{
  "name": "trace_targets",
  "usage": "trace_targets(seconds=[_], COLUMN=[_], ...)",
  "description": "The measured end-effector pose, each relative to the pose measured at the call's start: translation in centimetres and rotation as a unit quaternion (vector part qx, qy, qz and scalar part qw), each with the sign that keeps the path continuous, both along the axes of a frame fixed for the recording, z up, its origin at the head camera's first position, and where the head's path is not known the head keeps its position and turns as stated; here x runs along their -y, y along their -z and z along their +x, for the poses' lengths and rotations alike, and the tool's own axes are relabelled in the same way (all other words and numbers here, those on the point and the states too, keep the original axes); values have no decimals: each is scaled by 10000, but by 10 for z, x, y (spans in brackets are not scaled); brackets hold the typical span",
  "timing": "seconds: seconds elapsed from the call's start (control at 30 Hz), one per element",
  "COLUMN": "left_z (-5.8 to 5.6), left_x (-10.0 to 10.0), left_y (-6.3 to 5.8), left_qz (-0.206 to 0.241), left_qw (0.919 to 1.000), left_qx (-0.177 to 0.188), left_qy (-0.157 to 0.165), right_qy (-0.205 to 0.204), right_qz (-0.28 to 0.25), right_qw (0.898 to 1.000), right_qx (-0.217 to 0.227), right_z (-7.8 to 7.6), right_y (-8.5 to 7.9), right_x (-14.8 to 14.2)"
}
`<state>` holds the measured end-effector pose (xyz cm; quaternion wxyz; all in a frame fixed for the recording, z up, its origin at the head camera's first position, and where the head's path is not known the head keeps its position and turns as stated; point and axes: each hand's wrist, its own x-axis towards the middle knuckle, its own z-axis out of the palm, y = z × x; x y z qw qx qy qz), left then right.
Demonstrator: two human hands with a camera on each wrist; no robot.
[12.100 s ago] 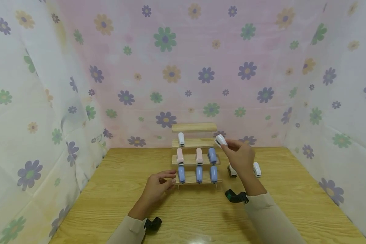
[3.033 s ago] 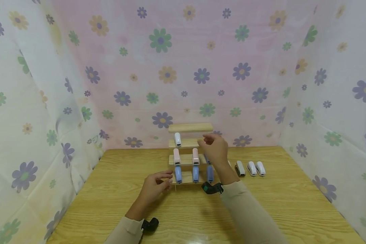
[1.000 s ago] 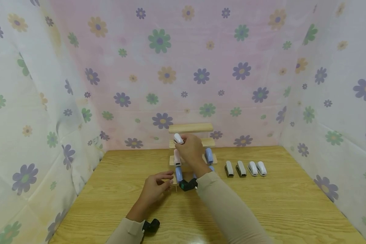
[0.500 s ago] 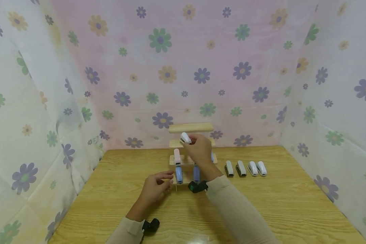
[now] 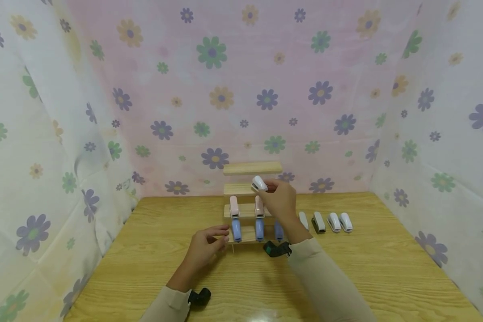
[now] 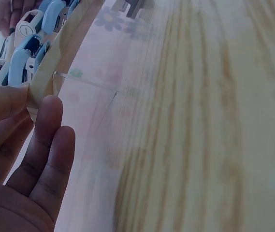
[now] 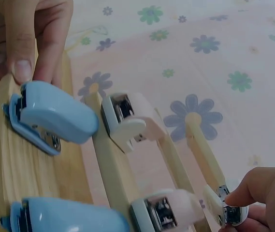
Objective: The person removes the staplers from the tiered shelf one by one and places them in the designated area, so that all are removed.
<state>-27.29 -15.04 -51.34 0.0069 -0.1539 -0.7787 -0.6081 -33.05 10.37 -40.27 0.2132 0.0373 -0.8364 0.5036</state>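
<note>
Head view: right fingers (image 5: 272, 182) have carried the white stapler (image 5: 259, 183) further right.

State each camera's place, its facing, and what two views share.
Head: on the head, facing forward and down at the rack; both sleeves, left grip, right grip show.
Left wrist: worn there, facing the rack's end; left grip large, right grip partly visible top left.
Right wrist: worn there, facing blue and pink staplers; both grips show.
Both wrist views share the rack and both grips.
</note>
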Motion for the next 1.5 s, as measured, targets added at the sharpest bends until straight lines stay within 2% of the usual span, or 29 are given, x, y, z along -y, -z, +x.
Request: trace_targets(seconds=[0.5,0.63,0.9,1.0,1.23,1.5], left_z=[0,-1,0,0,-1,0], left_x=[-2,-3,-4,-4,-1,-1], left_y=[0,0,-1,-2,0,0], left_qz=[-88,-87,-13,-80,-57,-60], left_qw=[9999,9999,9999,9999,9997,9999], left_qx=[-13,-18,-13,-81,-257,-46], left_qy=[-76,-90,-111,-83,3,-75], right_qy=[203,269,479,576,792,945], right_qz=[-228,-305,-165,-107,129,182], right_qw=[9991,9989,9985,9982,9966,9948], right_qx=[288,223,185,93,208,345], right_z=[8,8,13,14,20,25], right_y=[13,15,16,19,28,37], right_x=[-49,-57,-74,-83,-104,-121])
